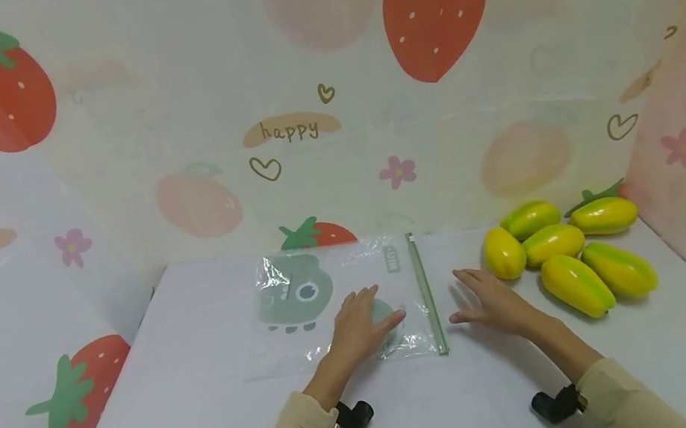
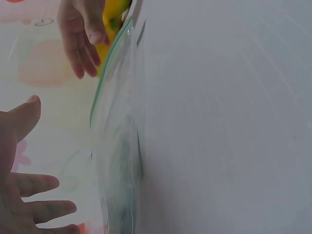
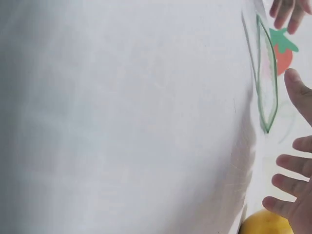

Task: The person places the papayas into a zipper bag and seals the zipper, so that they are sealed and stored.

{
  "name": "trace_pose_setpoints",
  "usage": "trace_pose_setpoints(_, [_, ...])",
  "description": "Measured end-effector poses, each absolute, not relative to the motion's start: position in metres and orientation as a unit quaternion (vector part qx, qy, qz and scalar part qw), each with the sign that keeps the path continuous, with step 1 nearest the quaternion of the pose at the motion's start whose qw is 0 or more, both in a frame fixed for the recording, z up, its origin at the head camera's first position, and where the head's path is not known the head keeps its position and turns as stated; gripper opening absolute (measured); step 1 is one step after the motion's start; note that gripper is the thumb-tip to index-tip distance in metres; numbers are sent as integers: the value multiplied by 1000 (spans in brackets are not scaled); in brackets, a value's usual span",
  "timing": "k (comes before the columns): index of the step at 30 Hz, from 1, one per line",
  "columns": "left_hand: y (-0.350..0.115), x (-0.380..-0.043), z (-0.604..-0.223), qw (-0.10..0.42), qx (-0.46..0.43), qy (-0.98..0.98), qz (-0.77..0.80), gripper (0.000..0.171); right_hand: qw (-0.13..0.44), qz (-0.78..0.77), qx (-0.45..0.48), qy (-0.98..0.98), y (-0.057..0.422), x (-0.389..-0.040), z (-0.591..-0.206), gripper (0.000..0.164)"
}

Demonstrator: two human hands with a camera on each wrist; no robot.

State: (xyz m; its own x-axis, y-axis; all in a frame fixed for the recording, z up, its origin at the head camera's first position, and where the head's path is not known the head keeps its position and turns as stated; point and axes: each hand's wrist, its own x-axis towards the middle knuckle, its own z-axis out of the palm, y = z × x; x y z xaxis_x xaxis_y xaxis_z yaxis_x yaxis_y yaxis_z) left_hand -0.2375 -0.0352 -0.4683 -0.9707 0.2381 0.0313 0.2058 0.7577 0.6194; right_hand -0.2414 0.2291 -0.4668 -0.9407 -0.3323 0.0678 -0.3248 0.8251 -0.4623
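A clear zip bag [image 1: 352, 265] printed with a grey-green dinosaur lies flat on the white table, its green zip edge [image 1: 428, 298] facing right. Over the bag's right half hovers my left hand [image 1: 357, 329], fingers spread and holding nothing. My right hand [image 1: 490, 303] is held above the table between the zip edge and the fruit, its fingers extended and free. In the right wrist view the bag's mouth [image 3: 268, 73] gapes slightly, with green rims apart. Several yellow-green mangoes [image 1: 554, 244] are grouped just beyond the right hand.
A cloth backdrop [image 1: 336, 170] with strawberries and hearts closes off the rear and both sides of the table [image 1: 162, 396]. The mangoes sit near the right rear corner. Each wrist wears a small black camera [image 1: 356, 416].
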Motion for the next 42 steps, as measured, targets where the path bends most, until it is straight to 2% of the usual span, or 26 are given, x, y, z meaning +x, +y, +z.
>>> trace_pose_setpoints(10, [-21,-242,-470,-3,125,931,344,64,19,-209,-174,962,221,-252,-471,85])
trace_pose_setpoints(19, [-3,-248,-470,15,122,921,371,64,19,-193,-187,963,217,-258,-476,86])
trace_pose_setpoints(33, [24,-259,-469,35,67,916,393,60,28,-172,-224,959,206,-262,-477,68])
trace_pose_setpoints(42, [37,-262,-475,11,61,922,382,62,24,-158,-233,959,199,-261,-477,60])
